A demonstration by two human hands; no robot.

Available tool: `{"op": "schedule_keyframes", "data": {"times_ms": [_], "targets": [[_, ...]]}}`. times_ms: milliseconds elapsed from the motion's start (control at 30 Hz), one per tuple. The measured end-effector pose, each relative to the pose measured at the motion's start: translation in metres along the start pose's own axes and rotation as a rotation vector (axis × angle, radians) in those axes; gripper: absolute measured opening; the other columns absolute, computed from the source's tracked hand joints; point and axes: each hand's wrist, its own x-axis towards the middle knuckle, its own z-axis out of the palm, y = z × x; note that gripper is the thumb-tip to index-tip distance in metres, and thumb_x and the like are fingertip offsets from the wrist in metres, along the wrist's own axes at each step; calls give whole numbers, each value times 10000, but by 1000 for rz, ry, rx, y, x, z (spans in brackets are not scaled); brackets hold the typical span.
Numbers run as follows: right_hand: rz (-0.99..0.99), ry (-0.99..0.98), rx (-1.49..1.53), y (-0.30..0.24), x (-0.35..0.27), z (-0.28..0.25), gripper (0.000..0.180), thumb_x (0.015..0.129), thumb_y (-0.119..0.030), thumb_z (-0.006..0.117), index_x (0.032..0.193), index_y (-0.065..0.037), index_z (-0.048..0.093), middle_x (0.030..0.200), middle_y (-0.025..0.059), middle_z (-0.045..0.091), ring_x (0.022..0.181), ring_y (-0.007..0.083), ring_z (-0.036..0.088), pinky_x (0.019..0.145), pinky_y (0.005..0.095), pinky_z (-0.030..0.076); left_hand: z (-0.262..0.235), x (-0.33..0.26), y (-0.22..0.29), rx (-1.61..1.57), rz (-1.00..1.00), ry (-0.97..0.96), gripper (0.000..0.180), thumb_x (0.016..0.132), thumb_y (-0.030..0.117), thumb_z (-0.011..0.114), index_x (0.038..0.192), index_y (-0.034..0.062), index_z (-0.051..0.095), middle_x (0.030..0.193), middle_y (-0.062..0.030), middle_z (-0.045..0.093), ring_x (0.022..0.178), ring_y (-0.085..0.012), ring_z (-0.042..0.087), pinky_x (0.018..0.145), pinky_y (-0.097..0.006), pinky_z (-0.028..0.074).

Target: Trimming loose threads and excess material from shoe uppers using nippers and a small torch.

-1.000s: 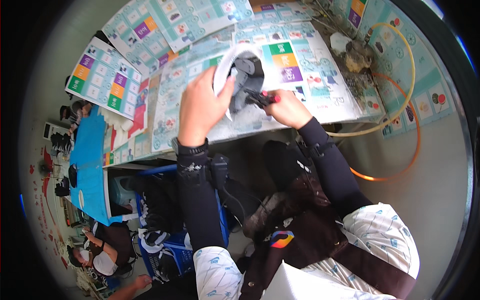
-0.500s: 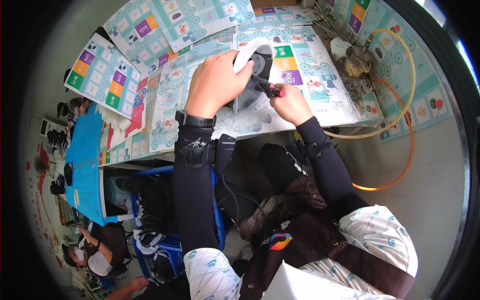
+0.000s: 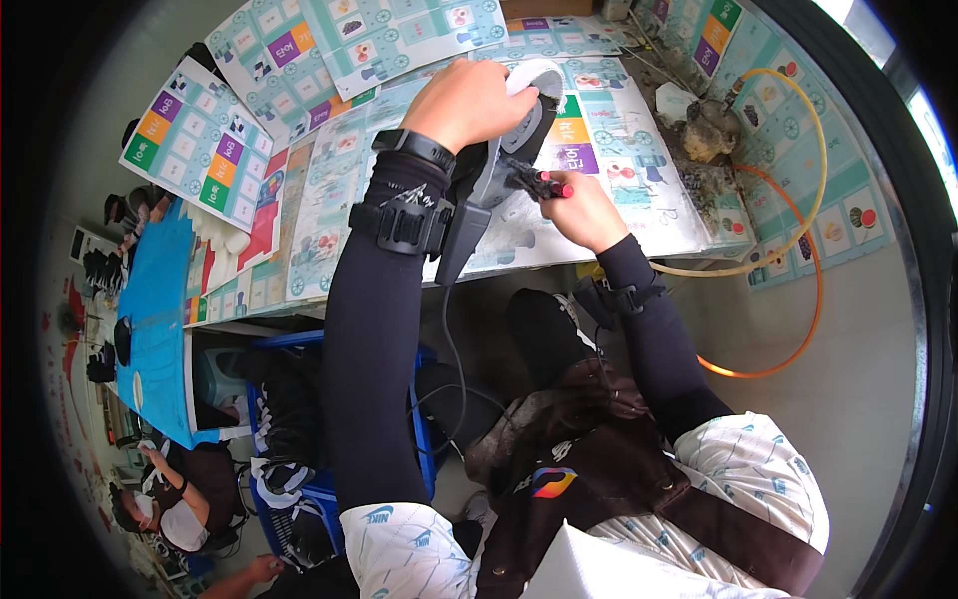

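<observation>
Near the middle of the worktable, my left hand point(image 3: 467, 104) grips a shoe point(image 3: 525, 130) from its left side, fingers wrapped over it. The shoe has a white rim and a grey and black underside, and it stands tilted. My right hand point(image 3: 583, 214) is closed on dark brushes point(image 3: 523, 177) with red ends, two of which show beside the fingers. Their dark tips meet the lower part of the shoe, though I cannot tell the exact contact. Part of the shoe is hidden behind my left hand and wrist.
Printed sheets cover the worktable point(image 3: 639, 215). A crusted lump-like container point(image 3: 711, 130) stands at the back right, beside a yellow hose point(image 3: 824, 150) and an orange hose point(image 3: 820, 290). Below left is a blue basket point(image 3: 329, 499) with dark items. A person point(image 3: 195, 489) sits farther left.
My left hand has moved up and turned with the shoe, showing more of its grey underside. The brushes in my right hand have shifted only slightly.
</observation>
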Motion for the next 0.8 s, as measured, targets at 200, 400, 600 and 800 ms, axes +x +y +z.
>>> {"op": "schedule_keyframes", "data": {"times_ms": [200,400,600,800], "targets": [[46,88,5,1,-2,-7,268,835,-111,585,995,29,748,895,350,689,936,536,669,880,547,540,4,21,6,79,42,-63,596,948,549,643,1095,-8,799,985,-287,768,958,-476,741,893,-488,590],[6,12,26,5,-2,-7,298,826,-115,592,1031,29,752,907,355,688,944,540,667,880,548,540,10,35,6,68,44,-85,634,965,582,622,949,-29,792,797,-236,758,778,-394,770,779,-451,612],[87,58,2,7,-1,-13,323,822,-117,595,1061,23,762,922,356,692,955,538,670,890,541,540,11,37,9,59,31,-93,646,958,590,624,894,-34,778,717,-207,735,600,-308,739,641,-403,607],[101,32,-44,17,-2,-16,327,820,-120,596,1062,19,765,920,344,705,954,526,685,892,534,541,10,37,11,22,50,-104,658,950,597,628,1001,-40,784,734,-203,745,603,-301,741,649,-403,612]]}}
